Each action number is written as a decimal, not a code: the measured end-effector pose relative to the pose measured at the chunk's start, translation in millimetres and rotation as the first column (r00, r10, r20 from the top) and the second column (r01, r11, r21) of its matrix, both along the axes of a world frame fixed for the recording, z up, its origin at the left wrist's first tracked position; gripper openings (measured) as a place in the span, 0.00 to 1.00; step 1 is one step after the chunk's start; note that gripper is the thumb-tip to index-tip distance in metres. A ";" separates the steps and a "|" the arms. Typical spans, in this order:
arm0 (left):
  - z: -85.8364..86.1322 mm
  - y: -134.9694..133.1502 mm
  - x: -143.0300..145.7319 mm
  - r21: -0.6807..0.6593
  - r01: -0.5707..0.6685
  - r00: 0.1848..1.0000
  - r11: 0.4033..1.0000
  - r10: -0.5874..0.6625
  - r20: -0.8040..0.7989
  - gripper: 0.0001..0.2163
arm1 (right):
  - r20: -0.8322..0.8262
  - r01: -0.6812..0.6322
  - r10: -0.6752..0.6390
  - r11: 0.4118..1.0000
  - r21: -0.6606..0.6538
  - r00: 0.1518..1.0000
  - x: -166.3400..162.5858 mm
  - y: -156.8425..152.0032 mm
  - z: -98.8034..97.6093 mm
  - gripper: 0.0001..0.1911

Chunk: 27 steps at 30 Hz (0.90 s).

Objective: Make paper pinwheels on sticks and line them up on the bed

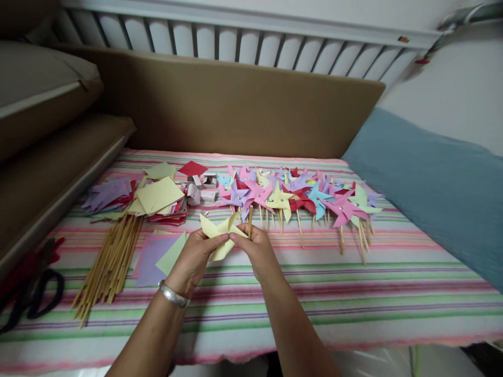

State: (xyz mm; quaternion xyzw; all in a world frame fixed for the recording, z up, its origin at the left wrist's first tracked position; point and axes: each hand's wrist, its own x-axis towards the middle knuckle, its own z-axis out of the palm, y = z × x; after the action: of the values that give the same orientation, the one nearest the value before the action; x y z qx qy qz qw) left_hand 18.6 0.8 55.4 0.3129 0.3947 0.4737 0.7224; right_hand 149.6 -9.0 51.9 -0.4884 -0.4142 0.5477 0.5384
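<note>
Between my two hands is a pale yellow paper pinwheel (220, 226), its corners folded in toward the middle. My left hand (198, 255) pinches it from the left, thumb near the centre. My right hand (257, 248) presses its thumb at the centre from the other side, and a short length of wooden stick (250, 219) stands up by its fingers. Loose lilac and green paper squares (153, 256) lie just left of my left hand. Behind my right hand are many finished pinwheels (281, 201) on sticks, in pink, purple, blue, red and yellow.
A bundle of wooden sticks (112, 259) and stacks of coloured paper (159, 196) lie on the striped cloth (353, 309) at left. Small white boxes (202, 189) stand behind. Scissors (35, 293) lie far left. A brown board (236, 104) and a radiator (228, 44) back the surface.
</note>
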 end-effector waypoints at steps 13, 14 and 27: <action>0.7 4.2 -11.4 0.035 -0.034 0.997 0.999 0.036 -0.065 0.12 | -0.038 -0.025 0.025 1.000 0.013 0.999 4.5 2.4 -0.9 0.17; 1.0 5.6 -14.9 0.041 -0.041 0.996 0.998 0.045 -0.078 0.12 | -0.052 -0.028 0.028 1.000 0.011 0.998 6.7 2.2 0.5 0.21; 22.8 -8.0 -26.8 0.398 0.305 0.932 0.865 -0.184 -0.313 0.06 | 0.065 -0.095 0.089 0.991 0.099 0.994 16.9 -4.6 12.1 0.12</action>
State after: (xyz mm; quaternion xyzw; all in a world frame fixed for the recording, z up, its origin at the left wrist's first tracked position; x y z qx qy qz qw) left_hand -8.2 -7.3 78.2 0.5764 0.3268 0.4080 0.6280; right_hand 166.5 -13.7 64.0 -0.4571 -0.4795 0.5353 0.5241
